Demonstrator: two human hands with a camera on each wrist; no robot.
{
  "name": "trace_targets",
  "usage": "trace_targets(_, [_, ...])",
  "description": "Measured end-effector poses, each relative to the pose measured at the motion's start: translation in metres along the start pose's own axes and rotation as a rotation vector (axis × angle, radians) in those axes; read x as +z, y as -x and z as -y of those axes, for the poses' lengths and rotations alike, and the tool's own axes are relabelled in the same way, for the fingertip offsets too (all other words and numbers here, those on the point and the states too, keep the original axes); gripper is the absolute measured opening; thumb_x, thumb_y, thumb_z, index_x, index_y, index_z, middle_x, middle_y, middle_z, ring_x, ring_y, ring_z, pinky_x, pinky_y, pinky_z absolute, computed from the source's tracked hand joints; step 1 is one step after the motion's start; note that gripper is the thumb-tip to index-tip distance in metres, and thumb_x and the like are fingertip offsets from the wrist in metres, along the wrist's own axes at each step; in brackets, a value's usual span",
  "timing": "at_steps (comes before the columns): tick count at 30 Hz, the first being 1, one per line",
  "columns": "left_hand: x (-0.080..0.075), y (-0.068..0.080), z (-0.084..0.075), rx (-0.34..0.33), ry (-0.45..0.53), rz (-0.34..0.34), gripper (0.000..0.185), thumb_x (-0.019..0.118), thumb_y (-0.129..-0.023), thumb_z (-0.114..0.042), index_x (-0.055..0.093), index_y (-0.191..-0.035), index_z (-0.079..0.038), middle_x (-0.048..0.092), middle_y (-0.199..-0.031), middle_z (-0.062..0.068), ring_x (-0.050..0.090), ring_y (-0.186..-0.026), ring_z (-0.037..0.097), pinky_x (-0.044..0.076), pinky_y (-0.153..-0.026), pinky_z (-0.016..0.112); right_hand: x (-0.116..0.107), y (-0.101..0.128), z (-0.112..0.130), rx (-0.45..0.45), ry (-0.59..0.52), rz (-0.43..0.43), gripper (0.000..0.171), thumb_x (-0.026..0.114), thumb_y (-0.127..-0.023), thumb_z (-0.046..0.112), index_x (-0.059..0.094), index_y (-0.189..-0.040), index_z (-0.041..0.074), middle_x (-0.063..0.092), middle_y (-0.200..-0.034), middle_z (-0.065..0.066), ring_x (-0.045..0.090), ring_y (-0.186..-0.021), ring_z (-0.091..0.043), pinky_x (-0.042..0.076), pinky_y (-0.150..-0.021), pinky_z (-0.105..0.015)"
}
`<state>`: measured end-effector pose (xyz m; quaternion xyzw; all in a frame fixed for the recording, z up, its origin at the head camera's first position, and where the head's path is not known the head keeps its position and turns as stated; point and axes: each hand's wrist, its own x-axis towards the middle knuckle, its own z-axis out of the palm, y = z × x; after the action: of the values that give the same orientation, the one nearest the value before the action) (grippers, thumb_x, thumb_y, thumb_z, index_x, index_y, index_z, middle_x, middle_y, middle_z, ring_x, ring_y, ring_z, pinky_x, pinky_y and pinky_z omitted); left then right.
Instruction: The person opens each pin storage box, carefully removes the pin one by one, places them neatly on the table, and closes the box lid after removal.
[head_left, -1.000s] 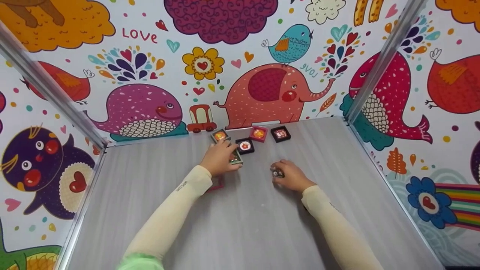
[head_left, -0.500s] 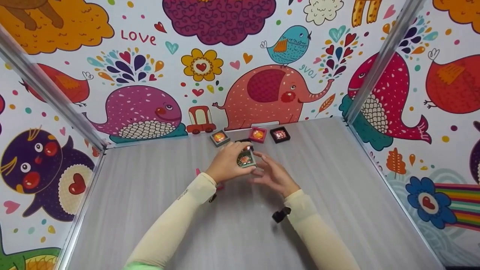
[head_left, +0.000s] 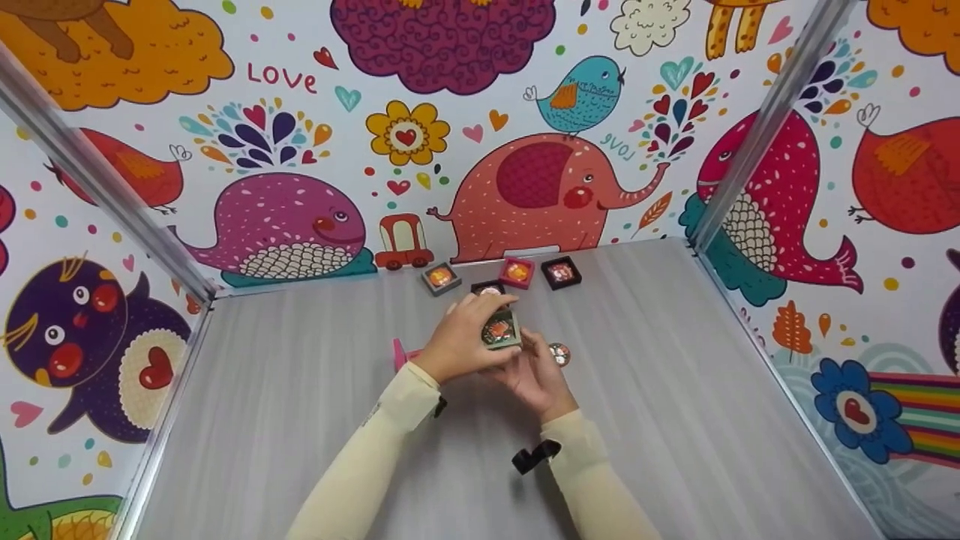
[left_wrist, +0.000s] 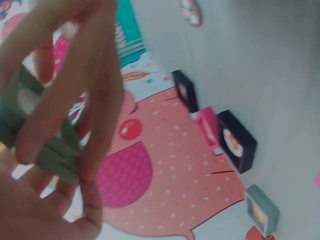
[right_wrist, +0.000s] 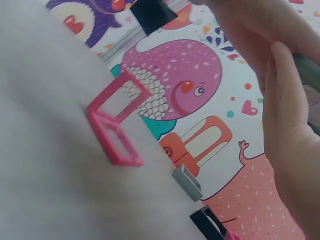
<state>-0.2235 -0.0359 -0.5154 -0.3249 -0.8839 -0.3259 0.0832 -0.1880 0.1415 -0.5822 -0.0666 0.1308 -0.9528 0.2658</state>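
In the head view my left hand (head_left: 459, 337) grips a small green box (head_left: 501, 330) with a round orange-and-dark picture on its face. My right hand (head_left: 534, 379) meets it from below and to the right, its fingers partly hidden behind the box. The left wrist view shows fingers round the green box (left_wrist: 55, 155) from both sides. At the right edge of the right wrist view, a piece of the box (right_wrist: 307, 75) lies against the hand. Just right of my right hand a round badge (head_left: 559, 354) rests on the table.
Along the back wall stand a grey box (head_left: 440, 278), a pink box (head_left: 517, 272) and a black box (head_left: 562, 272). Another black box (head_left: 487, 287) sits partly behind my left hand. An opened pink frame (right_wrist: 107, 142) stands on the table, left of my hands.
My left hand has lifted the green box and brought it right and nearer. My right hand has left the round badge on the table and moved left to the box.
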Motion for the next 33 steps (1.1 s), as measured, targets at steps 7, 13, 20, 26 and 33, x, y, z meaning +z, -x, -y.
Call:
trace_targets(7, [0.007, 0.021, -0.012, -0.064, 0.103, -0.053, 0.075, 0.091, -0.087, -0.045, 0.063, -0.151, -0.017, 0.066, -0.142, 0.001, 0.053, -0.121, 0.022, 0.048, -0.098, 0.048, 0.004, 0.007, -0.008, -0.036, -0.069, -0.039, 0.038, 0.045, -0.107, 0.010, 0.061, -0.138, -0.004, 0.065, -0.133, -0.024, 0.069, -0.117, -0.032, 0.062, -0.093, -0.038])
trace_targets(13, [0.019, 0.033, -0.012, -0.125, 0.229, -0.095, 0.072, 0.096, -0.082, -0.044, 0.070, -0.143, -0.016, 0.065, -0.138, -0.003, 0.053, -0.124, 0.021, 0.049, -0.100, 0.046, 0.000, 0.013, -0.009, -0.017, -0.074, 0.025, 0.040, 0.039, -0.104, 0.006, 0.064, -0.135, -0.003, 0.066, -0.130, -0.024, 0.070, -0.114, -0.032, 0.063, -0.088, -0.035])
trace_targets(20, [0.021, 0.037, -0.014, -0.189, 0.303, -0.087, 0.070, 0.098, -0.080, -0.044, 0.072, -0.141, -0.021, 0.065, -0.137, -0.010, 0.051, -0.125, 0.017, 0.049, -0.102, 0.046, -0.004, 0.014, -0.008, 0.033, -0.087, 0.009, 0.040, 0.067, -0.098, 0.006, 0.063, -0.135, -0.006, 0.067, -0.131, -0.025, 0.070, -0.114, -0.032, 0.063, -0.088, -0.037])
trace_targets(26, [0.022, 0.038, -0.015, -0.185, 0.323, -0.075, 0.069, 0.097, -0.081, -0.046, 0.072, -0.140, -0.022, 0.066, -0.134, -0.014, 0.052, -0.124, 0.015, 0.049, -0.101, 0.045, -0.007, 0.015, -0.008, 0.044, -0.072, 0.013, 0.049, 0.078, -0.091, 0.007, 0.063, -0.136, -0.005, 0.067, -0.132, -0.024, 0.069, -0.117, -0.032, 0.062, -0.093, -0.039])
trace_targets(33, [0.022, 0.041, -0.012, -0.190, 0.326, -0.112, 0.068, 0.097, -0.081, -0.045, 0.073, -0.140, -0.022, 0.065, -0.135, -0.012, 0.051, -0.125, 0.016, 0.048, -0.101, 0.046, -0.004, 0.015, -0.013, 0.050, -0.086, -0.030, 0.052, 0.081, -0.090, 0.006, 0.061, -0.138, -0.003, 0.065, -0.134, -0.025, 0.069, -0.119, -0.033, 0.061, -0.097, -0.038])
